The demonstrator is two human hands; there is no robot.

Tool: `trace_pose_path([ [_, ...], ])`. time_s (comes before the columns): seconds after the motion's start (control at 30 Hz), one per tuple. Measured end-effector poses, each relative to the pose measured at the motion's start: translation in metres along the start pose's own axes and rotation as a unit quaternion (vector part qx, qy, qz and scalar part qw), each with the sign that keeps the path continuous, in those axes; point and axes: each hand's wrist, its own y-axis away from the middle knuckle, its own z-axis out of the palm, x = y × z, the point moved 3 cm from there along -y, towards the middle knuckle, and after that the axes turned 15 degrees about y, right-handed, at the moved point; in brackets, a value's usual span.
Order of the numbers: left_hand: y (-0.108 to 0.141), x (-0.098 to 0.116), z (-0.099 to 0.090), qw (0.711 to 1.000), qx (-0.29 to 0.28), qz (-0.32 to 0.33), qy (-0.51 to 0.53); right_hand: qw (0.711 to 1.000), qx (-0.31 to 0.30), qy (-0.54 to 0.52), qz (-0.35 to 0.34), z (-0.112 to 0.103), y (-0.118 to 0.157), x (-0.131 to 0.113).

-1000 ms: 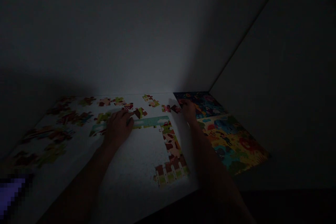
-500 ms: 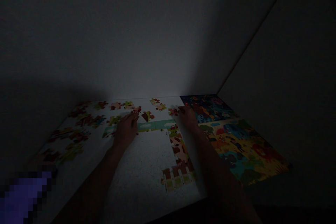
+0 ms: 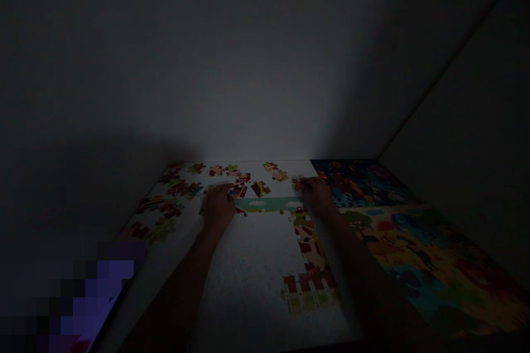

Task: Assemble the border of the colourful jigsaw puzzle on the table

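Observation:
The room is dim. On a white table (image 3: 248,281), an L-shaped run of joined jigsaw pieces (image 3: 308,248) goes from a green-and-sky strip down to a picket-fence section. My left hand (image 3: 217,209) lies at the strip's left end, its fingers on or over small red pieces. My right hand (image 3: 317,196) rests above the corner of the run, its fingertips at a small loose puzzle piece (image 3: 296,183). Darkness hides whether either hand grips anything.
Several loose puzzle pieces (image 3: 178,188) lie across the table's far left and far edge. A colourful printed picture sheet (image 3: 418,253) and a darker one (image 3: 360,183) lie to the right. A pixelated purple patch (image 3: 99,281) covers the lower left. Walls rise behind.
The view has swung left, so the table, sheets and hands sit further right in the picture. Both hands remain close to the same pieces.

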Motion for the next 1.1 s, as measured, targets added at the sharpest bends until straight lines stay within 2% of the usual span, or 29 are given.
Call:
trace_pose_path([
  [0.2, 0.003, 0.0, -0.001, 1.0, 0.008, -0.003, -0.015, 1.0, 0.008, -0.013, -0.012, 0.003, 0.0, -0.004],
  [0.37, 0.005, -0.001, 0.007, 0.999, 0.006, 0.0, -0.046, 1.0, -0.003, -0.012, -0.02, 0.013, 0.0, -0.003],
  [0.6, 0.007, 0.001, 0.012, 0.996, 0.005, -0.003, -0.084, 0.999, -0.003, -0.022, -0.029, 0.012, 0.001, -0.006],
  [0.73, 0.005, 0.002, 0.008, 0.998, 0.01, -0.003, -0.063, 0.999, 0.004, -0.018, -0.032, 0.013, 0.001, -0.006],
  [0.87, 0.001, -0.002, -0.002, 0.998, 0.036, -0.014, -0.051, 0.999, -0.001, -0.023, -0.025, 0.008, -0.001, -0.004],
  [1.0, 0.0, -0.007, -0.014, 0.993, 0.068, -0.011, -0.092, 1.0, 0.005, -0.017, -0.021, 0.0, -0.001, -0.005],
  [1.1, 0.002, -0.01, -0.012, 0.99, 0.057, -0.013, -0.127, 1.0, 0.009, 0.001, -0.012, -0.001, 0.001, -0.006],
])
